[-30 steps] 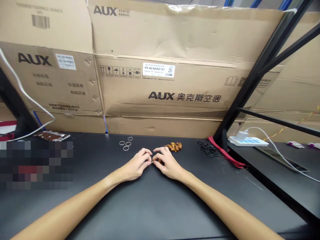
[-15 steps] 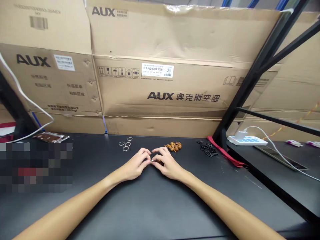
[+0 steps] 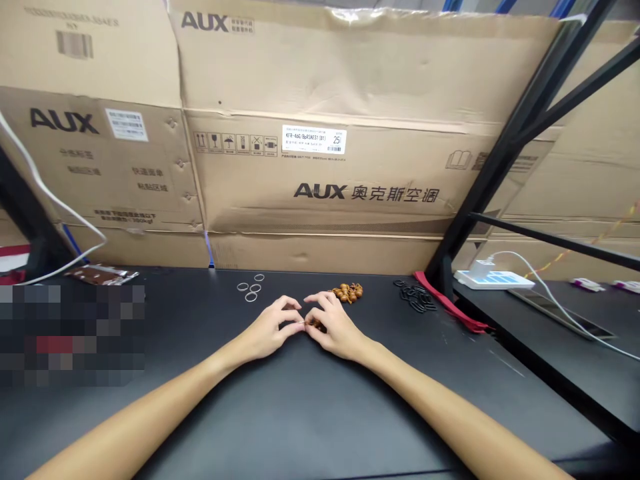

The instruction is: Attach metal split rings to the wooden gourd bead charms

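Observation:
My left hand and my right hand meet fingertip to fingertip on the black table. Both are pinched closed around a small metal ring and a brown wooden charm held between them; which hand holds which part is hard to tell. Just beyond my right hand lies a small heap of brown wooden charms. Several loose metal rings lie beyond my left hand.
A pile of black rings and a red strap lie at the right by a black rack post. AUX cardboard boxes wall the back. A white power strip sits on the neighbouring table.
Both hands stay together at the same spot; only the fingers shift slightly around the small piece.

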Action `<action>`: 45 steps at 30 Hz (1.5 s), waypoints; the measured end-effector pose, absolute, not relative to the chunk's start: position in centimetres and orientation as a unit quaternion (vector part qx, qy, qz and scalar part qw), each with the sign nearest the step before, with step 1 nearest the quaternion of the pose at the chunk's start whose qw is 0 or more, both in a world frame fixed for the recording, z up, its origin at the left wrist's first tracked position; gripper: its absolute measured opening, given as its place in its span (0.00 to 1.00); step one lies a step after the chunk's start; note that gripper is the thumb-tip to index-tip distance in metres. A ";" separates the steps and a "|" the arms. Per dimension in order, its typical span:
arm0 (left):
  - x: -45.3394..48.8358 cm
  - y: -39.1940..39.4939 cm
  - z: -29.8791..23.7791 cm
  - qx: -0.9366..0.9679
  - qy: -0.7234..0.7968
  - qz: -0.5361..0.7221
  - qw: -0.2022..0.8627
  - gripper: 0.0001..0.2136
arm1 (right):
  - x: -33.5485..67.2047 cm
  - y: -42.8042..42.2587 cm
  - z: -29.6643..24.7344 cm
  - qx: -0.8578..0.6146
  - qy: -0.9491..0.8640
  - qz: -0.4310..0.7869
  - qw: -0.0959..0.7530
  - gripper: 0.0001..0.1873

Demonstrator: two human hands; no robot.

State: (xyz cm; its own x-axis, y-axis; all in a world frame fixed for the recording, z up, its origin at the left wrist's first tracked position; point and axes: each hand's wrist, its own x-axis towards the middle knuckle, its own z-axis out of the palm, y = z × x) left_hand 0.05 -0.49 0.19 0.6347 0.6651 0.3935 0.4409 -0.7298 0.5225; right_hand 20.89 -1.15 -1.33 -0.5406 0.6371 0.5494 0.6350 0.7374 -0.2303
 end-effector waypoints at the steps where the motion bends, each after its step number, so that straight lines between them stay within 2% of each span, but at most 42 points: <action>1: 0.0 -0.4 0.2 0.884 0.313 0.290 0.193 0.10 | 20.9 -1.1 -1.3 -0.366 -0.877 0.009 0.311 0.03; 16: 0.2 -0.7 0.0 0.880 0.345 0.284 0.162 0.08 | 20.7 -1.6 -0.8 -0.331 -0.886 -0.030 0.324 0.03; 24: 0.2 -0.9 0.0 0.890 0.336 0.270 0.148 0.08 | 21.2 -1.1 -1.1 -0.386 -0.859 -0.006 0.335 0.03; 45: 0.3 -1.0 -0.2 0.887 0.349 0.273 0.130 0.10 | 21.1 -1.3 -0.9 -0.380 -0.860 0.062 0.334 0.03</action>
State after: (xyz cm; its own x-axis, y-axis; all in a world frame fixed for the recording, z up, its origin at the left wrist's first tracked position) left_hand 0.25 -1.02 -0.16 0.6065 0.6906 0.3941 0.5489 -0.7222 0.4209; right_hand 21.09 -1.31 -0.86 -0.4877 0.6950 0.5283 0.6124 0.7037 -0.3604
